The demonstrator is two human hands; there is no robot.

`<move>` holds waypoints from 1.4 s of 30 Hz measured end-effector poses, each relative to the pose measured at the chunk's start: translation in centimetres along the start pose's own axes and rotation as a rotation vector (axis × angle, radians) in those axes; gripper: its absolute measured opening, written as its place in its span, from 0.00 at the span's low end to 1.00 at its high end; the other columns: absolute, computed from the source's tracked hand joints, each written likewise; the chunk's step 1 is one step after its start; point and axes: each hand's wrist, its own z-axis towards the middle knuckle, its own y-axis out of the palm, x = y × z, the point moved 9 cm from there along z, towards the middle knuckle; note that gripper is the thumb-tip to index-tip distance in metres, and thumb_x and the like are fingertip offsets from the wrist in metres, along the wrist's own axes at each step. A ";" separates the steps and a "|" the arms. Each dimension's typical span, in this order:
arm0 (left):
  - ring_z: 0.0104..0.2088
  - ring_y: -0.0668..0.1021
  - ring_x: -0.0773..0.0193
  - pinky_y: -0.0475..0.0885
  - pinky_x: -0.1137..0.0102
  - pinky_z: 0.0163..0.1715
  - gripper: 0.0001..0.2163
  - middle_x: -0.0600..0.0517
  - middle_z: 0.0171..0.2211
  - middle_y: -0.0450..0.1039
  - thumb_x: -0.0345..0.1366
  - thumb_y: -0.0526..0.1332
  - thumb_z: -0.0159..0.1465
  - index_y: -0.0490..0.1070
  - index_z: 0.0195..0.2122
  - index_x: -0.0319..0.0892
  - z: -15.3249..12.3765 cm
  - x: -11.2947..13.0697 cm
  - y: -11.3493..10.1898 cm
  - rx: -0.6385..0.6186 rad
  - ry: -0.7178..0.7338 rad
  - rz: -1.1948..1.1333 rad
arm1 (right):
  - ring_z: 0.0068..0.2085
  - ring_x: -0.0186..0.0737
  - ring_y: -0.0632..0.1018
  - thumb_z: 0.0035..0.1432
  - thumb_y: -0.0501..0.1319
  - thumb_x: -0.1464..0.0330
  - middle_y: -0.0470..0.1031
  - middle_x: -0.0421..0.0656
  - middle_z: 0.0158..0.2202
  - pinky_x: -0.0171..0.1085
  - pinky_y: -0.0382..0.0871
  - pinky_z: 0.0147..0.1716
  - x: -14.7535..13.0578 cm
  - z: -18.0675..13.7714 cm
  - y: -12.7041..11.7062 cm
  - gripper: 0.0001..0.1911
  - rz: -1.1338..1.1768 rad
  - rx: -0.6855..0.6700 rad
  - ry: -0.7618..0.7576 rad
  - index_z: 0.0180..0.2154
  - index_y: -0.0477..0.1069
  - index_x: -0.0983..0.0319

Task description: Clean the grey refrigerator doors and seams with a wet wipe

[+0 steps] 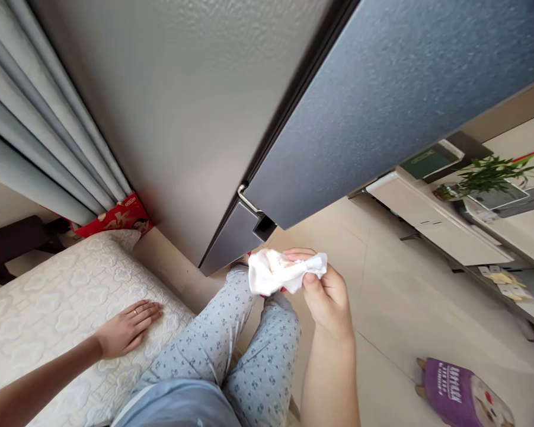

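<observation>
The left hand (128, 329) rests flat on a quilted mattress (57, 308) at left. The right hand (326, 296) grips a crumpled tissue (284, 271) above the person's legs (213, 332). Directly ahead stands a tall double-door cabinet (178, 118), with a curtain (40, 124) hanging to its left and a printed packet (113, 216) lodged at the curtain's foot, behind the mattress. To the right, across the tile floor (395, 302), a low cabinet (440, 222) stands with a potted plant (486, 177) beside it.

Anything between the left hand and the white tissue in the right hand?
Yes. The person's legs in patterned pyjama trousers lie between the left hand, resting on quilted bedding, and the tissue pinched in the right hand.
</observation>
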 end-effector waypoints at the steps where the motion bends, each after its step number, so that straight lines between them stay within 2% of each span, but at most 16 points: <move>1: 0.68 0.67 0.61 0.52 0.65 0.74 0.29 0.51 0.69 0.64 0.36 0.55 0.71 0.58 0.73 0.44 0.0 0.0 -0.1 0.000 0.001 0.005 | 0.52 0.40 0.79 0.69 0.60 0.60 0.76 0.48 0.54 0.37 0.76 0.50 0.3 0.1 -0.2 0.13 0.038 0.012 0.007 0.49 0.79 0.56; 3: 0.68 0.67 0.61 0.53 0.65 0.74 0.30 0.51 0.69 0.64 0.36 0.55 0.71 0.57 0.74 0.44 -0.1 0.0 -0.3 -0.003 -0.001 0.004 | 0.54 0.42 0.79 0.68 0.60 0.60 0.76 0.48 0.55 0.38 0.77 0.50 0.7 0.4 -0.1 0.11 0.117 0.012 0.045 0.45 0.78 0.57; 5: 0.68 0.68 0.60 0.55 0.65 0.73 0.30 0.51 0.69 0.64 0.36 0.55 0.71 0.56 0.74 0.45 -0.2 -0.1 -0.2 -0.017 -0.003 -0.010 | 0.52 0.44 0.79 0.67 0.60 0.59 0.76 0.48 0.54 0.39 0.78 0.45 0.7 0.9 0.3 0.12 0.218 0.010 0.072 0.39 0.75 0.59; 9: 0.68 0.67 0.58 0.56 0.63 0.73 0.29 0.50 0.70 0.63 0.37 0.54 0.72 0.56 0.75 0.46 -0.7 -0.4 0.4 -0.050 -0.015 -0.022 | 0.46 0.42 0.79 0.62 0.62 0.58 0.75 0.47 0.50 0.37 0.75 0.37 -0.5 1.8 0.3 0.12 0.386 0.072 0.030 0.35 0.68 0.60; 12: 0.69 0.67 0.57 0.56 0.62 0.73 0.29 0.49 0.70 0.63 0.37 0.54 0.72 0.56 0.75 0.45 -1.0 -0.6 0.9 -0.057 -0.021 -0.019 | 0.47 0.40 0.79 0.57 0.63 0.66 0.75 0.43 0.48 0.37 0.75 0.41 -1.5 2.1 0.1 0.06 0.399 0.119 -0.021 0.35 0.67 0.59; 15: 0.68 0.67 0.57 0.54 0.61 0.73 0.29 0.49 0.70 0.63 0.37 0.55 0.71 0.57 0.74 0.45 -0.9 -0.7 0.9 -0.055 -0.015 -0.006 | 0.50 0.39 0.78 0.54 0.60 0.75 0.75 0.42 0.51 0.37 0.75 0.47 -2.5 2.3 0.5 0.06 0.246 0.149 -0.073 0.34 0.67 0.59; 17: 0.68 0.67 0.57 0.54 0.61 0.74 0.29 0.49 0.69 0.63 0.37 0.55 0.71 0.58 0.74 0.45 -0.8 -0.8 0.9 -0.058 -0.020 -0.008 | 0.54 0.40 0.77 0.56 0.57 0.77 0.75 0.43 0.54 0.39 0.74 0.49 -3.0 2.5 1.8 0.07 0.097 0.102 -0.083 0.34 0.67 0.60; 21: 0.67 0.69 0.58 0.56 0.61 0.73 0.29 0.49 0.69 0.64 0.36 0.54 0.70 0.59 0.73 0.47 -0.7 -1.1 0.9 -0.081 -0.035 -0.021 | 0.65 0.45 0.72 0.61 0.54 0.77 0.77 0.46 0.52 0.43 0.72 0.56 -3.9 2.3 5.0 0.09 -0.166 -0.055 -0.126 0.34 0.69 0.59; 26: 0.67 0.69 0.57 0.58 0.60 0.73 0.28 0.48 0.69 0.64 0.34 0.53 0.70 0.61 0.72 0.45 -0.8 -1.4 1.1 -0.084 -0.019 0.010 | 0.48 0.38 0.80 0.60 0.54 0.77 0.78 0.43 0.55 0.42 0.74 0.50 -4.7 1.2 8.3 0.09 -0.135 -0.303 -0.224 0.32 0.70 0.60; 27: 0.67 0.69 0.57 0.59 0.59 0.72 0.27 0.48 0.69 0.64 0.35 0.53 0.70 0.61 0.71 0.45 -0.9 -1.5 1.2 -0.085 -0.017 0.013 | 0.49 0.38 0.80 0.60 0.55 0.77 0.78 0.43 0.56 0.42 0.74 0.51 -4.6 1.3 8.2 0.09 -0.118 -0.287 -0.227 0.33 0.70 0.60; 30: 0.67 0.69 0.55 0.61 0.57 0.71 0.27 0.47 0.69 0.64 0.35 0.53 0.70 0.62 0.70 0.44 -0.9 -1.8 1.5 -0.101 -0.019 0.028 | 0.57 0.40 0.77 0.62 0.54 0.75 0.74 0.45 0.60 0.44 0.73 0.56 -4.0 1.8 6.5 0.09 -0.110 -0.070 -0.190 0.34 0.71 0.60; 31: 0.67 0.69 0.55 0.62 0.57 0.70 0.27 0.46 0.68 0.64 0.35 0.52 0.70 0.62 0.70 0.43 -0.9 -1.9 1.5 -0.104 -0.017 0.039 | 0.58 0.40 0.77 0.62 0.54 0.75 0.74 0.45 0.61 0.44 0.72 0.57 -3.8 1.9 6.4 0.09 -0.103 -0.037 -0.179 0.33 0.71 0.60; 33: 0.66 0.70 0.55 0.64 0.56 0.69 0.26 0.45 0.68 0.66 0.35 0.52 0.70 0.63 0.70 0.43 -0.6 -1.9 1.3 -0.106 -0.006 0.066 | 0.55 0.40 0.79 0.61 0.54 0.76 0.75 0.46 0.60 0.43 0.73 0.55 -3.6 1.7 7.3 0.09 -0.020 -0.117 -0.158 0.31 0.69 0.61; 36: 0.64 0.71 0.53 0.67 0.56 0.66 0.26 0.44 0.66 0.67 0.35 0.52 0.69 0.64 0.68 0.41 -0.3 -1.8 0.9 -0.106 0.020 0.107 | 0.47 0.37 0.80 0.58 0.56 0.75 0.79 0.45 0.54 0.38 0.75 0.46 -3.6 0.9 8.9 0.07 0.242 -0.274 -0.107 0.29 0.68 0.62; 40: 0.64 0.72 0.53 0.68 0.56 0.65 0.25 0.45 0.65 0.68 0.36 0.52 0.69 0.65 0.68 0.42 -0.2 -2.1 1.0 -0.112 0.018 0.136 | 0.44 0.37 0.81 0.59 0.58 0.69 0.80 0.44 0.48 0.35 0.74 0.40 -2.1 0.8 7.4 0.03 0.555 -0.138 0.043 0.33 0.65 0.61; 42: 0.64 0.72 0.53 0.67 0.56 0.66 0.25 0.44 0.66 0.68 0.36 0.52 0.69 0.65 0.68 0.42 -0.3 -2.4 1.1 -0.114 0.010 0.140 | 0.41 0.38 0.81 0.58 0.61 0.65 0.80 0.42 0.43 0.35 0.74 0.38 -0.7 1.0 6.0 0.08 0.624 -0.018 0.115 0.37 0.63 0.60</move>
